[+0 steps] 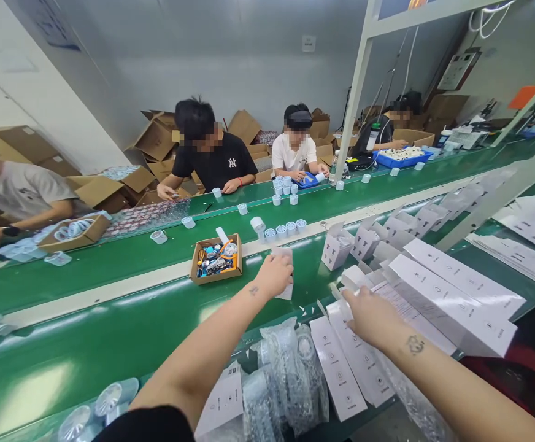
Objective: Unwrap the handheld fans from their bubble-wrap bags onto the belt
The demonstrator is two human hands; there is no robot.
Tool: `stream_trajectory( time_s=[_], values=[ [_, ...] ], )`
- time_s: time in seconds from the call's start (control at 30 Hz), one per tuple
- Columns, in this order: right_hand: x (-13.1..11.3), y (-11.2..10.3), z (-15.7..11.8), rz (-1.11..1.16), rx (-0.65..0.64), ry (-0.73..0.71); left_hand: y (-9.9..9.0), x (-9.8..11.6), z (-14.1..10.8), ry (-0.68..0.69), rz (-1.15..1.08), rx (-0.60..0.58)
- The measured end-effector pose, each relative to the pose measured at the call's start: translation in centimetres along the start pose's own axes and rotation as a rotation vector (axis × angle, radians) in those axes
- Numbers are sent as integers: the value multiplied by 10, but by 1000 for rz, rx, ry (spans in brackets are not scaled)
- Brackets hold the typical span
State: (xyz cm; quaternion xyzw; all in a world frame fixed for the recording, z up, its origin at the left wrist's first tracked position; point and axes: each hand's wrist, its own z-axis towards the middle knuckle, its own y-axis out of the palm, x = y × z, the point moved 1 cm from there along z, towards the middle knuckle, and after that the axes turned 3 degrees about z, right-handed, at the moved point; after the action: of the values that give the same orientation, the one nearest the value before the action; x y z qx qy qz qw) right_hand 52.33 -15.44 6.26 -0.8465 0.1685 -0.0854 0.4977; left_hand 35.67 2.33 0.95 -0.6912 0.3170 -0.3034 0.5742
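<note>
Both hands [274,274] [372,314] forward, palm-down

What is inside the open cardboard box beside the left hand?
The box holds jumbled small parts, some orange, blue or white; anything beneath the top layer is covered.

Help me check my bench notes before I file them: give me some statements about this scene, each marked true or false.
1. The brown cardboard tray holds loose mixed parts. True.
2. The left grip covers part of a white slip. True.
3. The right grip is inside the cardboard tray. False: it is at the printed white cartons.
4. The belt surface is red. False: it is green.
5. Bubble-wrapped bundles lie nearer the camera than the cardboard tray. True.
6. The large blue tray holds red pieces. False: they are whitish.
</note>
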Motion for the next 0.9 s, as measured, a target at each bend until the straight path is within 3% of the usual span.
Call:
stream_trajectory(
  time_s=[0.07, 0.1, 0.13, 0.2, 0.27, 0.37, 0.47, 0.6, 0.67, 0.8, 0.9],
  values=[
    [3, 2, 1, 39, 18, -9, 23, 6, -43, -184, -104, 108],
    [5, -1, -1, 64, 19, -9, 42, 11, -66, -394, -285, 191],
    [7, -5, -6, 85, 28, -13, 64, 18, -88, -601, -503, 216],
    [8, -19, -19, 116, 83, -36, 110, 41, -121, -890, -796, 170],
    [5, -33, -35, 154, 185, -84, 143, 68, -132, -953, -797, 132],
    [-4, -49, -59, 280, 358, -182, 159, 99, -124, -975, -638, 139],
    [-12, -57, -76, 469, 485, -346, 151, 108, -117, -1022, -655, 195],
    [-21, -65, -85, 734, 515, -531, 126, 92, -128, -855, -1201, 562],
    [-34, -68, -78, 879, 517, -576, 104, 70, -140, -860, -1513, 742],
    [-89, -52, -28, 1137, 443, -691, 54, 2, -179, -1000, -2063, 863],
    [-141, -19, 33, 1103, 293, -743, 29, -50, -216, -1013, -2004, 971]
  ],
)
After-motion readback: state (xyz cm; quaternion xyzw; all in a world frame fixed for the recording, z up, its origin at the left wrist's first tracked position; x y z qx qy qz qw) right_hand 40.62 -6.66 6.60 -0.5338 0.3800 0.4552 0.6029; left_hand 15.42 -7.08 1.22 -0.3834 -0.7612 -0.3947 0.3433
